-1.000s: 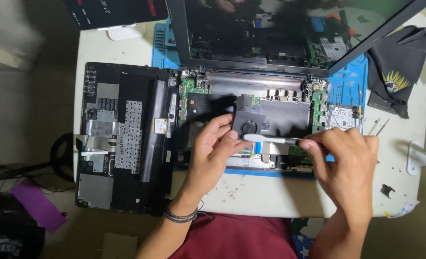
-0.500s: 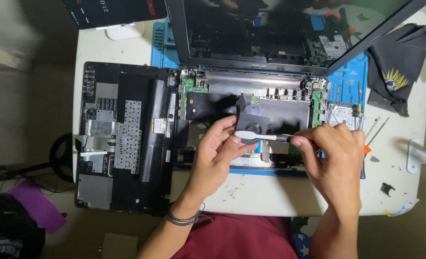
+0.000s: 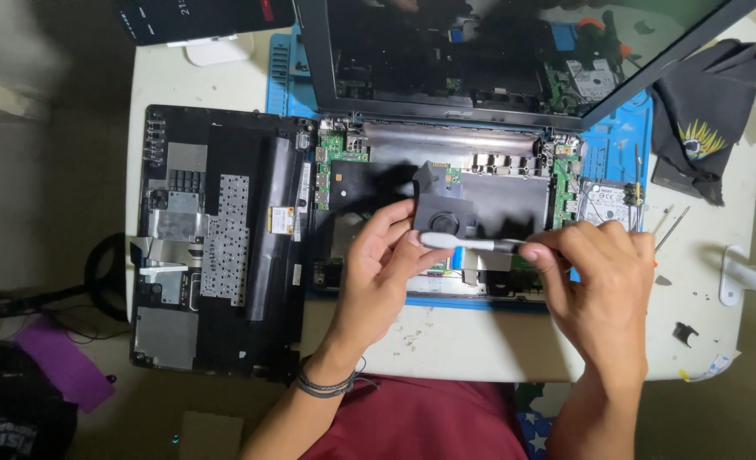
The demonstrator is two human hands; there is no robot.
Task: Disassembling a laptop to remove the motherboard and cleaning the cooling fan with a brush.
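Our right hand (image 3: 604, 285) pinches the handle end of a slim white plastic brush-like tool (image 3: 472, 244), grip narrow and closed on it, thumb and forefinger near the tip of the handle. Our left hand (image 3: 382, 264) steadies a square black plastic cooling fan (image 3: 443, 211), fingertips closed on its near edge where the tool's head meets it. The fan sits tilted above the middle of the opened black laptop base (image 3: 446, 179), over the exposed green board. We judge the fan light and stiff but fragile at the blades, best held by its frame edges; the tool light, slightly springy, easy to slip if held too far back. Left of the base lies the removed black keyboard cover, underside up (image 3: 216, 238); a silver hard drive (image 3: 606, 204) lies at the right on the blue work mat (image 3: 616, 140), all on the white bench (image 3: 480, 341). Against the frame a second ago, our right hand has drawn in leftward along the tool, and our left fingers have shifted a little up the fan.
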